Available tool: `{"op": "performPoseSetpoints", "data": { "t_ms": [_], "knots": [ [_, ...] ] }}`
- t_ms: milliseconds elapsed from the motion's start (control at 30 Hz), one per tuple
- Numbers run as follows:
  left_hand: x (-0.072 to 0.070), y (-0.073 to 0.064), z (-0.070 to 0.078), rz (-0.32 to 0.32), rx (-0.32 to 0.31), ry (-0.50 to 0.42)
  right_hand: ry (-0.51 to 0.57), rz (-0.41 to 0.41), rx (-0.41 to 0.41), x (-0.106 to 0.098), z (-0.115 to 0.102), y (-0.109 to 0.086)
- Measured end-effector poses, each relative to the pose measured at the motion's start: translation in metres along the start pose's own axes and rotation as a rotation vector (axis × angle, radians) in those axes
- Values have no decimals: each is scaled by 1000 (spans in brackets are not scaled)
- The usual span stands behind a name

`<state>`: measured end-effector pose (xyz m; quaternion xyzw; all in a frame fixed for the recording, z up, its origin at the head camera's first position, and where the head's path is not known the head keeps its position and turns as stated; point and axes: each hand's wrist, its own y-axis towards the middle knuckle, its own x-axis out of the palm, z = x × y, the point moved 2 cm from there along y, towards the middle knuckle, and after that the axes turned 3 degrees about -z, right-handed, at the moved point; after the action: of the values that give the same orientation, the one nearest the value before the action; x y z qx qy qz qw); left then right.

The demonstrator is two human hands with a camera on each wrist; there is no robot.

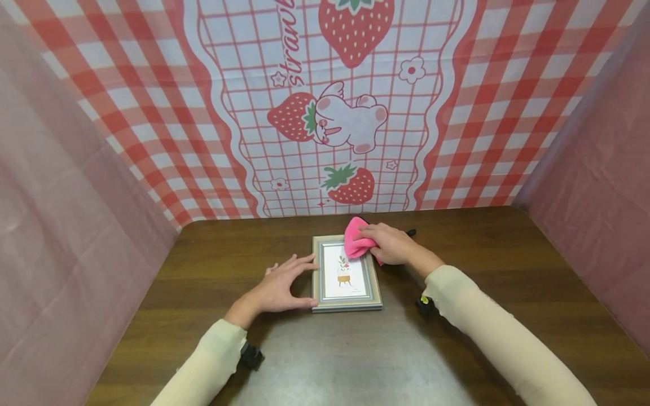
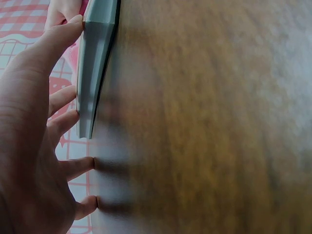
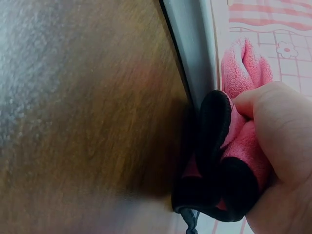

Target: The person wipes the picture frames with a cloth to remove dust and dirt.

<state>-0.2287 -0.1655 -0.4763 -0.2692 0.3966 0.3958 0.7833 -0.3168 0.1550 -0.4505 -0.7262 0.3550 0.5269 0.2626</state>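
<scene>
A picture frame (image 1: 347, 304) with a pale border and a potted-plant print lies flat on the table. My left hand (image 1: 279, 285) is spread along its left side, thumb and some fingertips touching the edge. In the left wrist view, two other fingertips of the left hand (image 2: 34, 122) rest on the table past the frame's corner. My right hand (image 1: 390, 242) grips a bunched pink cloth (image 1: 355, 239) on the frame's upper right corner. The right wrist view shows the cloth's black trim (image 3: 214, 126) hanging over the frame's side (image 3: 192, 44), with the right hand (image 3: 285, 136) pinching the folds.
The brown wooden table (image 1: 330, 355) ends at a strawberry-print checked cloth (image 1: 350, 124) hanging behind it. Pink curtains (image 1: 61, 225) stand on both sides. A black cord end (image 1: 411, 232) sticks out beyond the right hand. Each wrist wears a small black device (image 1: 251, 356).
</scene>
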Motion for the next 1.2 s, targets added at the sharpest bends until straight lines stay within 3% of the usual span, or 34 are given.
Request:
{"op": "performPoseSetpoints", "data": {
  "t_ms": [200, 467, 667, 900, 1067, 1133, 1200],
  "knots": [
    [0, -1, 0, 0, 1, 2, -8, 44, -45, 3, 5, 1],
    [0, 0, 0, -5, -3, 3, -19, 30, 12, 2, -1, 1],
    [1, 0, 0, -3, -1, 6, -17, 48, 6, 4, -1, 2],
    [0, -2, 1, -10, -3, -6, -8, 112, -69, 44, 52, 31],
    [0, -2, 1, -10, -6, -5, 15, 90, -66, 19, 18, 21],
    [0, -1, 1, -7, -7, -4, 15, 66, -27, 5, -4, 14],
    [0, -1, 1, -7, -9, -1, 14, 50, -8, 2, -12, 13]
  ]
}}
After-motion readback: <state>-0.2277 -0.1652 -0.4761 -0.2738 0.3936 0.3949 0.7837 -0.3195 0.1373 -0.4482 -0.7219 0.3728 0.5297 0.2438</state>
